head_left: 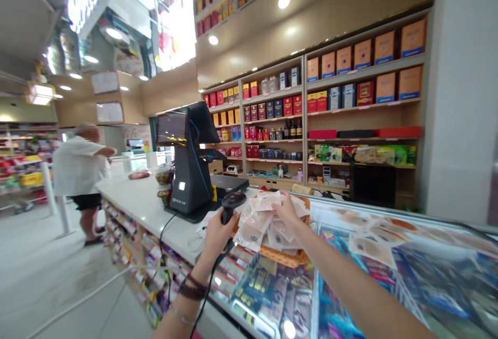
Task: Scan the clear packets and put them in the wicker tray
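Note:
My left hand (pixel 216 235) is wrapped round the grip of a black barcode scanner (pixel 232 204), whose head points toward a heap of clear plastic packets (pixel 260 220). The packets lie in a woven orange basket (pixel 288 257) on the glass counter. My right hand (pixel 286 209) reaches in from the right and rests on top of the packets, fingers curled over them. A black cable runs down from the scanner along my left forearm, which wears dark bracelets.
A black checkout terminal (pixel 190 163) with two screens stands on the white counter (pixel 136 199) just left of the scanner. A glass display case (pixel 389 277) stretches right. Wooden shelves (pixel 311 121) of boxes fill the back wall. A person in a white shirt (pixel 80 168) stands at far left.

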### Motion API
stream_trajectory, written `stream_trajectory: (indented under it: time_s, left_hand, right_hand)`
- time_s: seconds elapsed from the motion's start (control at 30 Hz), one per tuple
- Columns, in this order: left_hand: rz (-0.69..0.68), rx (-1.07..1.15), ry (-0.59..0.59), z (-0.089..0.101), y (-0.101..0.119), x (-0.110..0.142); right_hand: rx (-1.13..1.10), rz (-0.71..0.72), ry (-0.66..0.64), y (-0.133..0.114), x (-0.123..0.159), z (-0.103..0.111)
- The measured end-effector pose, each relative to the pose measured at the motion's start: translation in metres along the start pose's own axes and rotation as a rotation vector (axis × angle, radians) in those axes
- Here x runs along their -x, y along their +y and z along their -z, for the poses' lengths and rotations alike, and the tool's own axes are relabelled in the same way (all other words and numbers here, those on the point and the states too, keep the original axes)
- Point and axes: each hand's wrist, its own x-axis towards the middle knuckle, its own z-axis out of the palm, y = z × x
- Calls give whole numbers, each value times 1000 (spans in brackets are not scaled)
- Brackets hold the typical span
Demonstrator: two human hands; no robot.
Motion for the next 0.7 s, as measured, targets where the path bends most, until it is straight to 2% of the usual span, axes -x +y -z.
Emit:
stream_trajectory:
  time_s: [0.07,0.17,0.23,0.3,0.4,0.5,0.6,0.7]
  left_hand:
    - [34,13,2,9,-6,3]
    - [89,14,-3,15,-15,6]
    - [110,8,-5,16,-19,8]
    - [128,-3,-8,14,-24,8]
    - [141,-12,-17,8,-28,9]
    - [126,-21,-41,1,-30,10]
    - [79,-48,-56,-4,-29,11]
    - [25,-64,-57,-11,-20,13]
  right_hand:
    - [74,-68,-24,-9,1,-18]
    - [151,-173,-93,-19,5,-34]
    - [227,-141,-181,-24,10,-38]
    - [352,-49,-276,-29,17,-38]
    - [545,51,-399,-37,27,-36]
    - [645,57,-469,-47,33,-31]
    - [614,39,-429,-50,34,-20]
    - [548,32,-333,-40,34,4]
